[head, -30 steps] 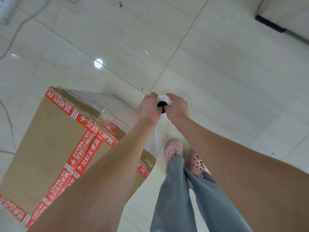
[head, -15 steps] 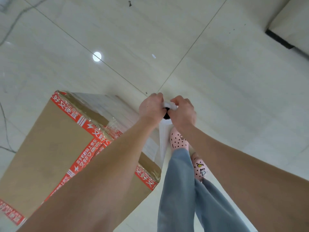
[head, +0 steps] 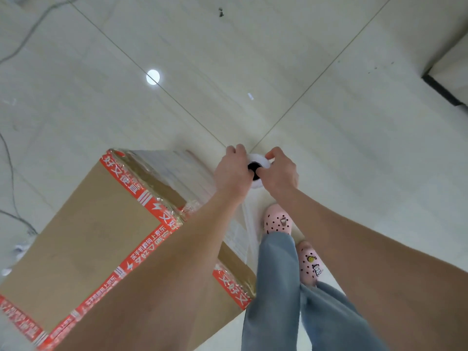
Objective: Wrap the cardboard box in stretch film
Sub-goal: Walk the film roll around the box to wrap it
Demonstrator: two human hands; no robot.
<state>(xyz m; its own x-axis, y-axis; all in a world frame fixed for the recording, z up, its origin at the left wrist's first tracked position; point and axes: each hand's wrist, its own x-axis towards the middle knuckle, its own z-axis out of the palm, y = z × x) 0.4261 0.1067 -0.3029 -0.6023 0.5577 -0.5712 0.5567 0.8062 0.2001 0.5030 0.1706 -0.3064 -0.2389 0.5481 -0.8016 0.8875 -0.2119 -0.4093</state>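
A tall cardboard box (head: 86, 239) with red printed tape on its edges stands on the floor at lower left. Clear stretch film (head: 182, 171) covers its far side and runs to a white roll of stretch film (head: 255, 158) with a dark core, held upright beside the box's right corner. My left hand (head: 231, 171) grips the roll's top from the left. My right hand (head: 279, 173) grips it from the right. Most of the roll is hidden below my hands.
Pale tiled floor (head: 329, 122) spreads all around. My feet in pink clogs (head: 277, 221) stand right of the box. Thin cables (head: 15, 211) lie at the left edge. A wall base with dark skirting (head: 443, 89) sits at upper right.
I have stepped round the box's right side; the box now lies further down-left in view, and both hands have carried the roll along with film trailing from the box.
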